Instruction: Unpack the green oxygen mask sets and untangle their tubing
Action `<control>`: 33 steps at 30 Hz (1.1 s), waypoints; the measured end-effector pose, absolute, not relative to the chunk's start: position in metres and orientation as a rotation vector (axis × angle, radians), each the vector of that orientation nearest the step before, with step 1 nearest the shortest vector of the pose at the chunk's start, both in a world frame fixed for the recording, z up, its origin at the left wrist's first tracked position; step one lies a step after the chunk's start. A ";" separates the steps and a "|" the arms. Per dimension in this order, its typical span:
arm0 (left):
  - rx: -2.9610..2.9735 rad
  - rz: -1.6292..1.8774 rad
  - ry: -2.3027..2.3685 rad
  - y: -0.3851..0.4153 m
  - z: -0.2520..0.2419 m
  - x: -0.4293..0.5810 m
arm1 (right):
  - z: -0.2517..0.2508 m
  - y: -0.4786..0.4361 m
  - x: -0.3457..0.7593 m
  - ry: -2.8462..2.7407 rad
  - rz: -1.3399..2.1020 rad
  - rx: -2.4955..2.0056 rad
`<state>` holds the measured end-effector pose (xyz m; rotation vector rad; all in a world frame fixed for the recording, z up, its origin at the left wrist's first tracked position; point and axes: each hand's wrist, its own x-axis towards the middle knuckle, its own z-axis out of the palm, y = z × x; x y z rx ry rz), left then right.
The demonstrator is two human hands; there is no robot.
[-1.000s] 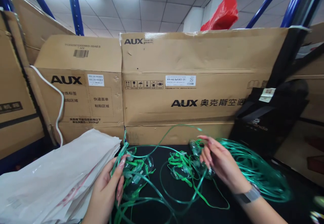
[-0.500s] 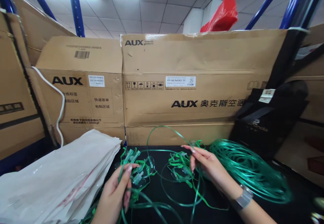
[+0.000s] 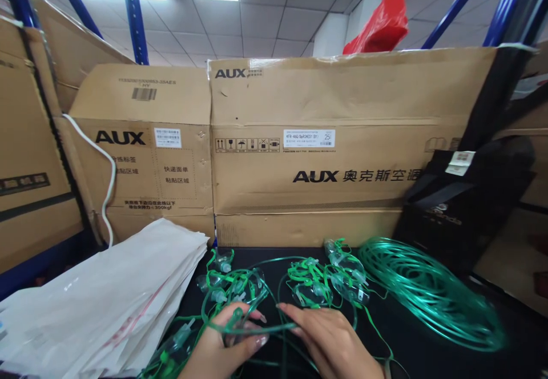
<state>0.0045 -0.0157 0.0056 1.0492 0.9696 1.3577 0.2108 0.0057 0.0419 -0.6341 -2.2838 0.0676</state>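
Observation:
My left hand point(image 3: 229, 342) is low in the middle, closed round looped green tubing point(image 3: 278, 329), its thumb and fingers pinching the strands. Close on the right, my right hand point(image 3: 327, 336) faces it, fingers together on the same tubing; its grip is partly hidden. Just beyond the hands lie clear oxygen masks with green straps: a left pile point(image 3: 233, 285), a middle pile point(image 3: 310, 285) and another mask group point(image 3: 349, 279) to the right. One more clear piece with green straps point(image 3: 177, 339) shows left of my left hand, partly covered.
A big coil of green tubing point(image 3: 432, 293) rests on the black table point(image 3: 377, 327) at right. White plastic bags point(image 3: 115, 299) are stacked at left. Cardboard boxes point(image 3: 342, 99) wall off the back. A black bag point(image 3: 454, 213) stands at back right, and a white cable point(image 3: 112, 179) hangs at left.
Both hands have come down and nearer each other, my right hand moving left from above the right-hand masks. The raised tubing loop is now lowered between them. The view has shifted slightly.

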 end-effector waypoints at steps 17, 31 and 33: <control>1.808 1.434 1.273 -0.024 0.006 0.000 | 0.055 0.039 0.221 -0.993 0.948 -0.888; 1.788 1.614 1.391 -0.024 0.030 -0.009 | 0.057 0.009 0.203 -1.517 1.605 -0.682; 1.854 1.420 1.363 -0.021 0.028 -0.013 | 0.056 0.013 0.202 -1.403 1.615 -0.670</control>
